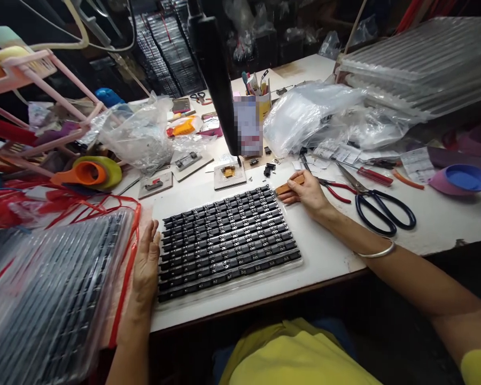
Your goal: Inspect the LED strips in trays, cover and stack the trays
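In front of me on the white table lies a clear plastic tray (272, 267) filled with rows of small black plastic connectors (228, 240). Along the tray's left edge, my left hand (146, 262) is upright on its side with fingers stretched out, gripping nothing. Beyond the tray's far right corner, my right hand (310, 193) is closed around a flat brown wooden strip (286, 187). The tip of that strip is close to the end of the rows. Whether it touches them I cannot tell.
Scissors (379, 206) and red-handled pliers (336, 187) lie to the right. Bundled trays (60, 294) with red ribbon stand at the left. A dark post (218, 80) comes down behind the tray, near small fixture blocks (229, 175). Plastic bags (312, 112) are heaped behind.
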### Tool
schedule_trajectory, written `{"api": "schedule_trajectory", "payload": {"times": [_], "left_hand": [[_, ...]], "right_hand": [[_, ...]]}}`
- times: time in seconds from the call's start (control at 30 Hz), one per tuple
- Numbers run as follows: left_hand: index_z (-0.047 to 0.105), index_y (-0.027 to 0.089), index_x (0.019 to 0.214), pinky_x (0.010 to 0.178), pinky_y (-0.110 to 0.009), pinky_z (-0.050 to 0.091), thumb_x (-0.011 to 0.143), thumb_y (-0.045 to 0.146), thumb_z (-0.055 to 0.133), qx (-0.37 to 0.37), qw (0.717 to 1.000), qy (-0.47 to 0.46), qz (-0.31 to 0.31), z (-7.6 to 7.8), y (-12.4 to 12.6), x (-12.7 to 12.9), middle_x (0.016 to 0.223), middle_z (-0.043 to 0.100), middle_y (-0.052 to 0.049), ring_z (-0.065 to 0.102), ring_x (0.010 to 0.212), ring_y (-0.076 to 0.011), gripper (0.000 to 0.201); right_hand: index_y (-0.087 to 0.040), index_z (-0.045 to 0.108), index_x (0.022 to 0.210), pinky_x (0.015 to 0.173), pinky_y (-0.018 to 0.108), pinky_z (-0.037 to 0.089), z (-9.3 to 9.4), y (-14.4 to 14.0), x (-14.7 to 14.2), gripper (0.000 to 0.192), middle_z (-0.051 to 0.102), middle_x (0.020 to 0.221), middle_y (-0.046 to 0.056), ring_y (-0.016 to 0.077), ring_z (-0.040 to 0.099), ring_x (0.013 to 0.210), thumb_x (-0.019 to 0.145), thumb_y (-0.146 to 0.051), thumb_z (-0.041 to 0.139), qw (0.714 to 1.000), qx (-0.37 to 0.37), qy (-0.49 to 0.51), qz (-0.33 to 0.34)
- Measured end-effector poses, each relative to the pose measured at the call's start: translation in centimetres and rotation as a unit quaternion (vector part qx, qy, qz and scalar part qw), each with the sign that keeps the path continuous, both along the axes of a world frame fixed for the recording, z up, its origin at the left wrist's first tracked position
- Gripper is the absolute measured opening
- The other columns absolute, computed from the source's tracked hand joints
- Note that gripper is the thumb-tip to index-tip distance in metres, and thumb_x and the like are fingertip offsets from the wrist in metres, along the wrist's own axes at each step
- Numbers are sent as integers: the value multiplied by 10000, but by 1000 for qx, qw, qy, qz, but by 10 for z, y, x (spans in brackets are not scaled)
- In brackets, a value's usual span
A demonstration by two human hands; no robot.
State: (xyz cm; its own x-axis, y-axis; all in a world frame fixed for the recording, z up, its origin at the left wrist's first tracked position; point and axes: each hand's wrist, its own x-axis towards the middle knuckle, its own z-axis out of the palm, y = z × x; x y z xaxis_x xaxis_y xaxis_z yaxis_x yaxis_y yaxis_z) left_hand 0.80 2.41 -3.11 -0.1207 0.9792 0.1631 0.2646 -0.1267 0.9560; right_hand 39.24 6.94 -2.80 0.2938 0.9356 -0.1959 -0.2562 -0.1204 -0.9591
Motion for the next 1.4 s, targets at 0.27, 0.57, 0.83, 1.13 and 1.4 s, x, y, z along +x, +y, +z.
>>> {"api": "schedule_trajectory", "payload": {"times": [0.27,0.57,0.83,1.13,1.4], "left_hand": [[352,271,1424,1122,-421,298,871,454,548,-11,998,37,56,7,-31,-3,1424,460,-87,409,1325,-246,615],[218,354,1460,1128,-433,289,905,367,513,-66,997,28,28,3,-114,-7,1512,330,-57,369,1353,-230,628],[77,330,1491,1162,-460,198,847,402,594,-45,967,251,18,-5,-127,-5,1559,209,-62,215,1419,-257,829],[75,275,1496,1142,-527,180,880,472,504,-12,913,409,9,-15,-125,3,1553,211,-101,126,1437,-267,776],[132,251,1487,1128,-510,231,906,452,468,12,890,455,20,-18,-123,3,1526,287,-114,192,1427,-242,701]], "right_hand": [[-217,445,881,335,269,515,0,-6,5,210,652,584,8,219,639,430,754,-134,589,997,16,-71,3],[-222,503,883,373,270,541,6,-15,5,237,669,694,64,213,651,479,698,-117,608,982,98,-159,-30],[-256,487,951,390,320,540,-3,-5,18,437,623,624,23,237,625,426,585,-169,709,978,154,-127,-62],[-238,492,1047,313,220,457,-5,-4,21,573,588,543,-30,170,560,367,537,-239,752,982,125,-130,-59],[-204,475,1151,319,186,346,5,-11,14,594,627,549,3,141,525,400,622,-301,726,977,120,-171,-40]]}}
